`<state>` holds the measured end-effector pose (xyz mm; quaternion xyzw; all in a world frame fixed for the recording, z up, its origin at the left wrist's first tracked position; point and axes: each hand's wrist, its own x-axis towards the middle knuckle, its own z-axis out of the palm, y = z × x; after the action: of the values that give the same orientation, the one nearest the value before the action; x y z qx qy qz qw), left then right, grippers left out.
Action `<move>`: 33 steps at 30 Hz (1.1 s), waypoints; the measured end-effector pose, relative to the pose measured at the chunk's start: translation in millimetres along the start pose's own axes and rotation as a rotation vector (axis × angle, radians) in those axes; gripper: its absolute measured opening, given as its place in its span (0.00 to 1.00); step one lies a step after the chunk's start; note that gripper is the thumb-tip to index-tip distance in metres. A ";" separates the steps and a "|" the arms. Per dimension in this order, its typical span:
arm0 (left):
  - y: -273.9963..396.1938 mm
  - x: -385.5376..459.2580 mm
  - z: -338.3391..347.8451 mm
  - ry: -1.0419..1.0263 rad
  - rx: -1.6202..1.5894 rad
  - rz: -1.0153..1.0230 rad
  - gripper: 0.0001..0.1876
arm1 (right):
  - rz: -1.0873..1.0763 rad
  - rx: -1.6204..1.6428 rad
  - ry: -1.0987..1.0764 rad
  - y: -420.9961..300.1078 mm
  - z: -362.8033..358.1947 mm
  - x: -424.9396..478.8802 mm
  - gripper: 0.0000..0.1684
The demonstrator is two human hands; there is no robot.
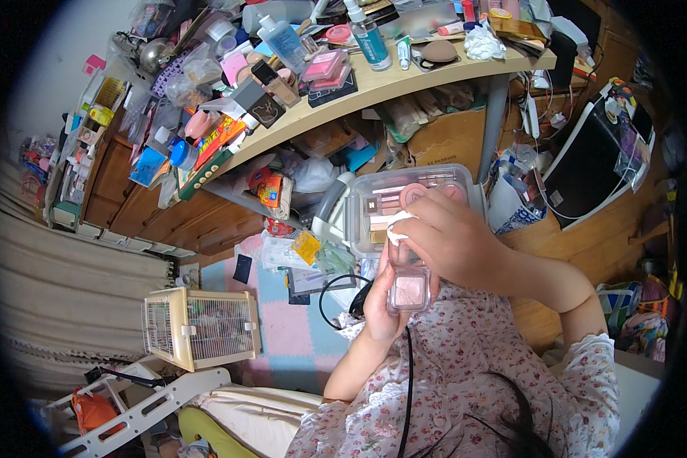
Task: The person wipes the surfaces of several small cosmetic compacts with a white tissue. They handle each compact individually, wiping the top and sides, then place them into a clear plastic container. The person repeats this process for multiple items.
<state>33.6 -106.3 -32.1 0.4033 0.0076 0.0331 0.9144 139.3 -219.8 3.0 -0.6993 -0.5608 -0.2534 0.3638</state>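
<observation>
My left hand (pixel 379 306) holds a small square makeup compact (pixel 410 291) with a clear case and a pale pink pan, in front of my chest. Just above it, my right hand (pixel 455 237) pinches a crumpled white wipe or tissue (pixel 397 226) close to the compact's upper part. Fingers hide where the two meet. Behind my hands is a clear plastic box (pixel 352 214) of cosmetics. Round pink compacts (pixel 413 194) and several slim palettes show inside it, and my right hand covers part of its contents.
A curved wooden desk (pixel 326 117) crowded with bottles and cosmetics spans the top. A black cable (pixel 409 389) hangs down my front. To the left, a small wire cage (pixel 220 329) stands on foam mats (pixel 286 329). A patterned bin (pixel 512 209) is at right.
</observation>
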 end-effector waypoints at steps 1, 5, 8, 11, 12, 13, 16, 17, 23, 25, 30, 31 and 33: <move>-0.8 -0.2 -1.0 -0.029 -0.017 -0.026 0.37 | 0.003 -0.002 -0.011 0.1 0.1 0.9 0.19; -0.4 1.8 -6.3 -0.088 -0.061 -0.032 0.35 | 0.021 0.052 -0.091 3.3 -5.7 3.1 0.19; 2.5 2.5 -9.5 -0.130 -0.126 -0.055 0.31 | -0.011 0.145 -0.153 7.2 -8.7 4.0 0.20; 6.5 2.9 -13.2 -0.129 -0.177 -0.125 0.28 | -0.066 0.237 -0.188 6.6 -8.0 3.4 0.20; 7.7 2.7 -14.5 -0.104 -0.164 -0.150 0.27 | -0.084 0.269 -0.199 6.2 -7.5 3.4 0.20; 8.5 2.5 -15.6 -0.078 -0.151 -0.175 0.27 | -0.084 0.245 -0.199 5.8 -7.6 3.3 0.20; 9.8 5.4 -18.5 -0.147 -0.099 -0.197 0.26 | -0.069 0.221 -0.236 6.4 -10.9 4.1 0.17; 9.2 5.7 -18.3 -0.140 -0.125 -0.211 0.25 | -0.051 0.241 -0.271 7.3 -14.0 4.0 0.13; 4.9 5.1 -10.5 -0.078 -0.188 -0.212 0.29 | -0.092 0.190 -0.354 12.1 -22.6 3.3 0.11; 7.5 7.4 -10.2 -0.071 -0.107 -0.154 0.34 | -0.106 0.148 -0.358 12.4 -23.2 2.4 0.11; 9.3 9.9 -10.1 -0.146 -0.103 -0.170 0.39 | -0.157 0.030 -0.383 9.3 -27.1 -0.2 0.12; 8.6 9.6 -9.8 -0.147 -0.097 -0.161 0.38 | -0.186 -0.034 -0.356 7.6 -27.7 -0.7 0.12; 6.8 8.4 -8.9 -0.088 -0.099 -0.172 0.38 | -0.223 -0.159 -0.320 3.2 -28.1 -2.2 0.12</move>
<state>41.3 -94.6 -33.0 0.3566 0.0004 -0.0627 0.9321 143.4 -243.8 17.7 -0.6906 -0.6637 -0.2212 0.1834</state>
